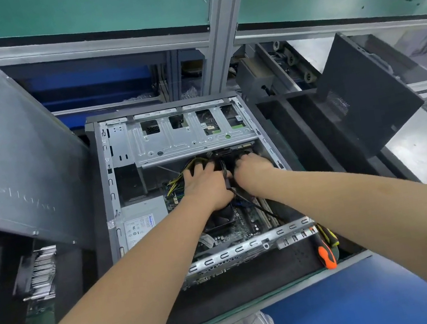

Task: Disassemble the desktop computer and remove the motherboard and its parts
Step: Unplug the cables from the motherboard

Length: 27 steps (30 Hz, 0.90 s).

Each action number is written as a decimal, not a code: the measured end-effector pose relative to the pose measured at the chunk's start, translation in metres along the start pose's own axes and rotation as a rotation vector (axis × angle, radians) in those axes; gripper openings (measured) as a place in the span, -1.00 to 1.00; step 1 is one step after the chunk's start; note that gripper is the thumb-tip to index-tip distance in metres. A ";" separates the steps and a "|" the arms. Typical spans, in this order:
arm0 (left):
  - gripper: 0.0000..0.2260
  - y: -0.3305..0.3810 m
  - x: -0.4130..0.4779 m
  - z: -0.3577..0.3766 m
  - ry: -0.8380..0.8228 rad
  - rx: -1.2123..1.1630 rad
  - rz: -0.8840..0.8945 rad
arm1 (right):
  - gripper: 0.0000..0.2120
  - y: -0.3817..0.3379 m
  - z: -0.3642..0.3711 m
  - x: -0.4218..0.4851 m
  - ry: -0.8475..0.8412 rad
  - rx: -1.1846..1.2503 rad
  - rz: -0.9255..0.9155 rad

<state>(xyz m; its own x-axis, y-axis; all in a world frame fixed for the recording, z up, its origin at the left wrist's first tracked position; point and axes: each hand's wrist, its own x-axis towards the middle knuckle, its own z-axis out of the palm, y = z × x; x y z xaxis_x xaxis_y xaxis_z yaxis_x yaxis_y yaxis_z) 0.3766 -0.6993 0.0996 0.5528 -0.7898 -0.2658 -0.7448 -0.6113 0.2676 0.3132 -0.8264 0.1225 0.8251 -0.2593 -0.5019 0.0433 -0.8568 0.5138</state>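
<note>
Left hand point(205, 184) and right hand point(254, 171) crowd the drive cage point(191, 140) edge — cables point(175, 181) hide each grip; case point(269, 146) wall near.

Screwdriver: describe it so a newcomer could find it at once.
Find the open computer case at the centre of the view. At its near right corner, beneath the right forearm, lies the screwdriver. Its orange-and-black handle sets it apart from the yellow-striped tool beside it.

Factory workshop, shown by green-matted shelf point(66, 13) and aluminium post point(222, 23).
</note>
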 end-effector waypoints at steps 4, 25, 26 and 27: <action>-0.57 -0.002 0.002 0.000 -0.022 -0.007 0.010 | -0.75 0.003 -0.011 0.007 -0.027 -0.077 0.085; -0.56 0.004 0.012 0.006 -0.095 0.157 0.081 | -0.60 0.010 0.000 0.043 -0.064 0.047 0.116; -0.56 0.005 0.012 0.006 -0.103 0.163 0.083 | -0.59 0.009 -0.001 0.044 -0.082 0.056 0.119; -0.55 0.005 0.012 0.005 -0.113 0.173 0.081 | -0.58 0.009 -0.001 0.046 -0.099 0.063 0.125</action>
<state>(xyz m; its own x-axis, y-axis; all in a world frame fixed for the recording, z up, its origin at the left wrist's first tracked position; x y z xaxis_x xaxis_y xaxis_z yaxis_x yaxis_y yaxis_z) 0.3774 -0.7118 0.0932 0.4504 -0.8195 -0.3542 -0.8435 -0.5206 0.1319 0.3524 -0.8450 0.1049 0.7622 -0.4054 -0.5047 -0.0940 -0.8407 0.5333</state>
